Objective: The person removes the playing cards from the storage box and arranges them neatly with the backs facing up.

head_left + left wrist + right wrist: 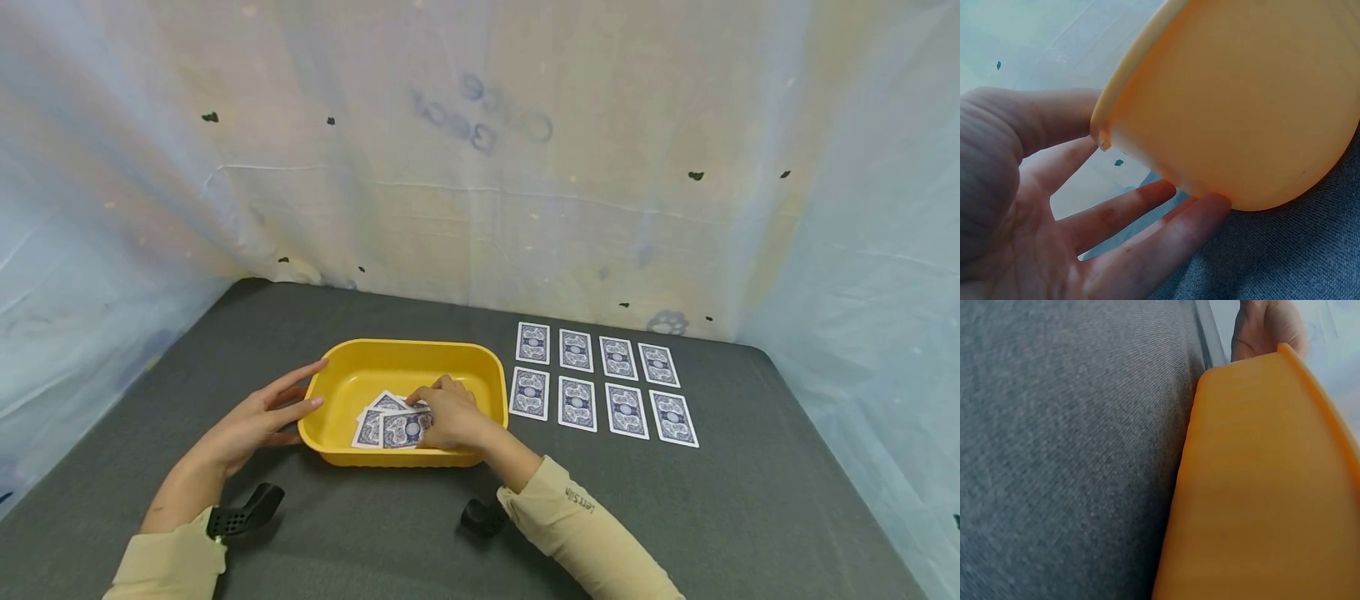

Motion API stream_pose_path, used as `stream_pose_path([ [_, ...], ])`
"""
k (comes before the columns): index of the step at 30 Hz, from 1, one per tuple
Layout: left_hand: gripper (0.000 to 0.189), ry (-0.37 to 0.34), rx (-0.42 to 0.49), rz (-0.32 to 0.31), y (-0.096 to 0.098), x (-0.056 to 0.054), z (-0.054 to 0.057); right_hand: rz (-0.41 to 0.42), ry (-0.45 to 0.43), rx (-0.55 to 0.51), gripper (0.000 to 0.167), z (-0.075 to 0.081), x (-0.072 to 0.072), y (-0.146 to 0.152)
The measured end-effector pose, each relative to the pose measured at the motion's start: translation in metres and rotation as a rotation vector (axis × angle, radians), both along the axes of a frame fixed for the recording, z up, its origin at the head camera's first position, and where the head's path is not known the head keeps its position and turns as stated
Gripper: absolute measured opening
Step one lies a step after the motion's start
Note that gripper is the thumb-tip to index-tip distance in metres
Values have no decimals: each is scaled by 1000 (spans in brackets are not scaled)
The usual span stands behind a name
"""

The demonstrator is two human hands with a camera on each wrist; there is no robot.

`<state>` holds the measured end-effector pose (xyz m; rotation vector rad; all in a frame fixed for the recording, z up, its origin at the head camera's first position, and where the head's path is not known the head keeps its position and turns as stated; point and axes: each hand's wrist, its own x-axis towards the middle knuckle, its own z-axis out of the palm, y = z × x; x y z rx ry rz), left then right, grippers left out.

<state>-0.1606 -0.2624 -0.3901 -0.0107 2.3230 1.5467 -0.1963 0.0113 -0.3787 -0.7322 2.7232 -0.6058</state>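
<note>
A yellow plastic tub (pixel 405 350) rests on the dark grey tabletop, with several playing cards (pixel 403 428) lying patterned back up inside it. At the tub's left end is my left hand (pixel 251 425), its fingers spread. In the left wrist view, the fingertips (pixel 1213 203) touch the tub's outer wall (pixel 1260 125). My right hand (pixel 452 417) reaches over the tub's near rim, fingers bent down at the right side of the cards. I cannot tell whether it grips one. The right wrist view has only the tub's outer side (pixel 1260 481), hiding the right hand.
Right of the tub, several playing cards (pixel 577 404) lie face down in two rows. A pale translucent sheet (pixel 480 208) hangs behind the table and along both sides. Black wrist devices (pixel 247 510) sit at both cuffs.
</note>
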Motion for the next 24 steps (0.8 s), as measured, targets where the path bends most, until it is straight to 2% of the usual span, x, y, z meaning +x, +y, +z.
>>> stream_pose_path([
  [5, 78, 2, -1, -4, 1, 0, -1, -25, -20, -47, 59, 0, 0, 2],
  [12, 76, 7, 13, -2, -1, 0, 0, -127, -69, -160, 67, 0, 0, 4],
  [19, 75, 12, 21, -12, -1, 1, 2, -100, -93, -308, 39, 1, -4, 5],
  [24, 74, 12, 25, -12, -1, 1, 1, -107, -126, -385, 35, 1, -4, 5],
])
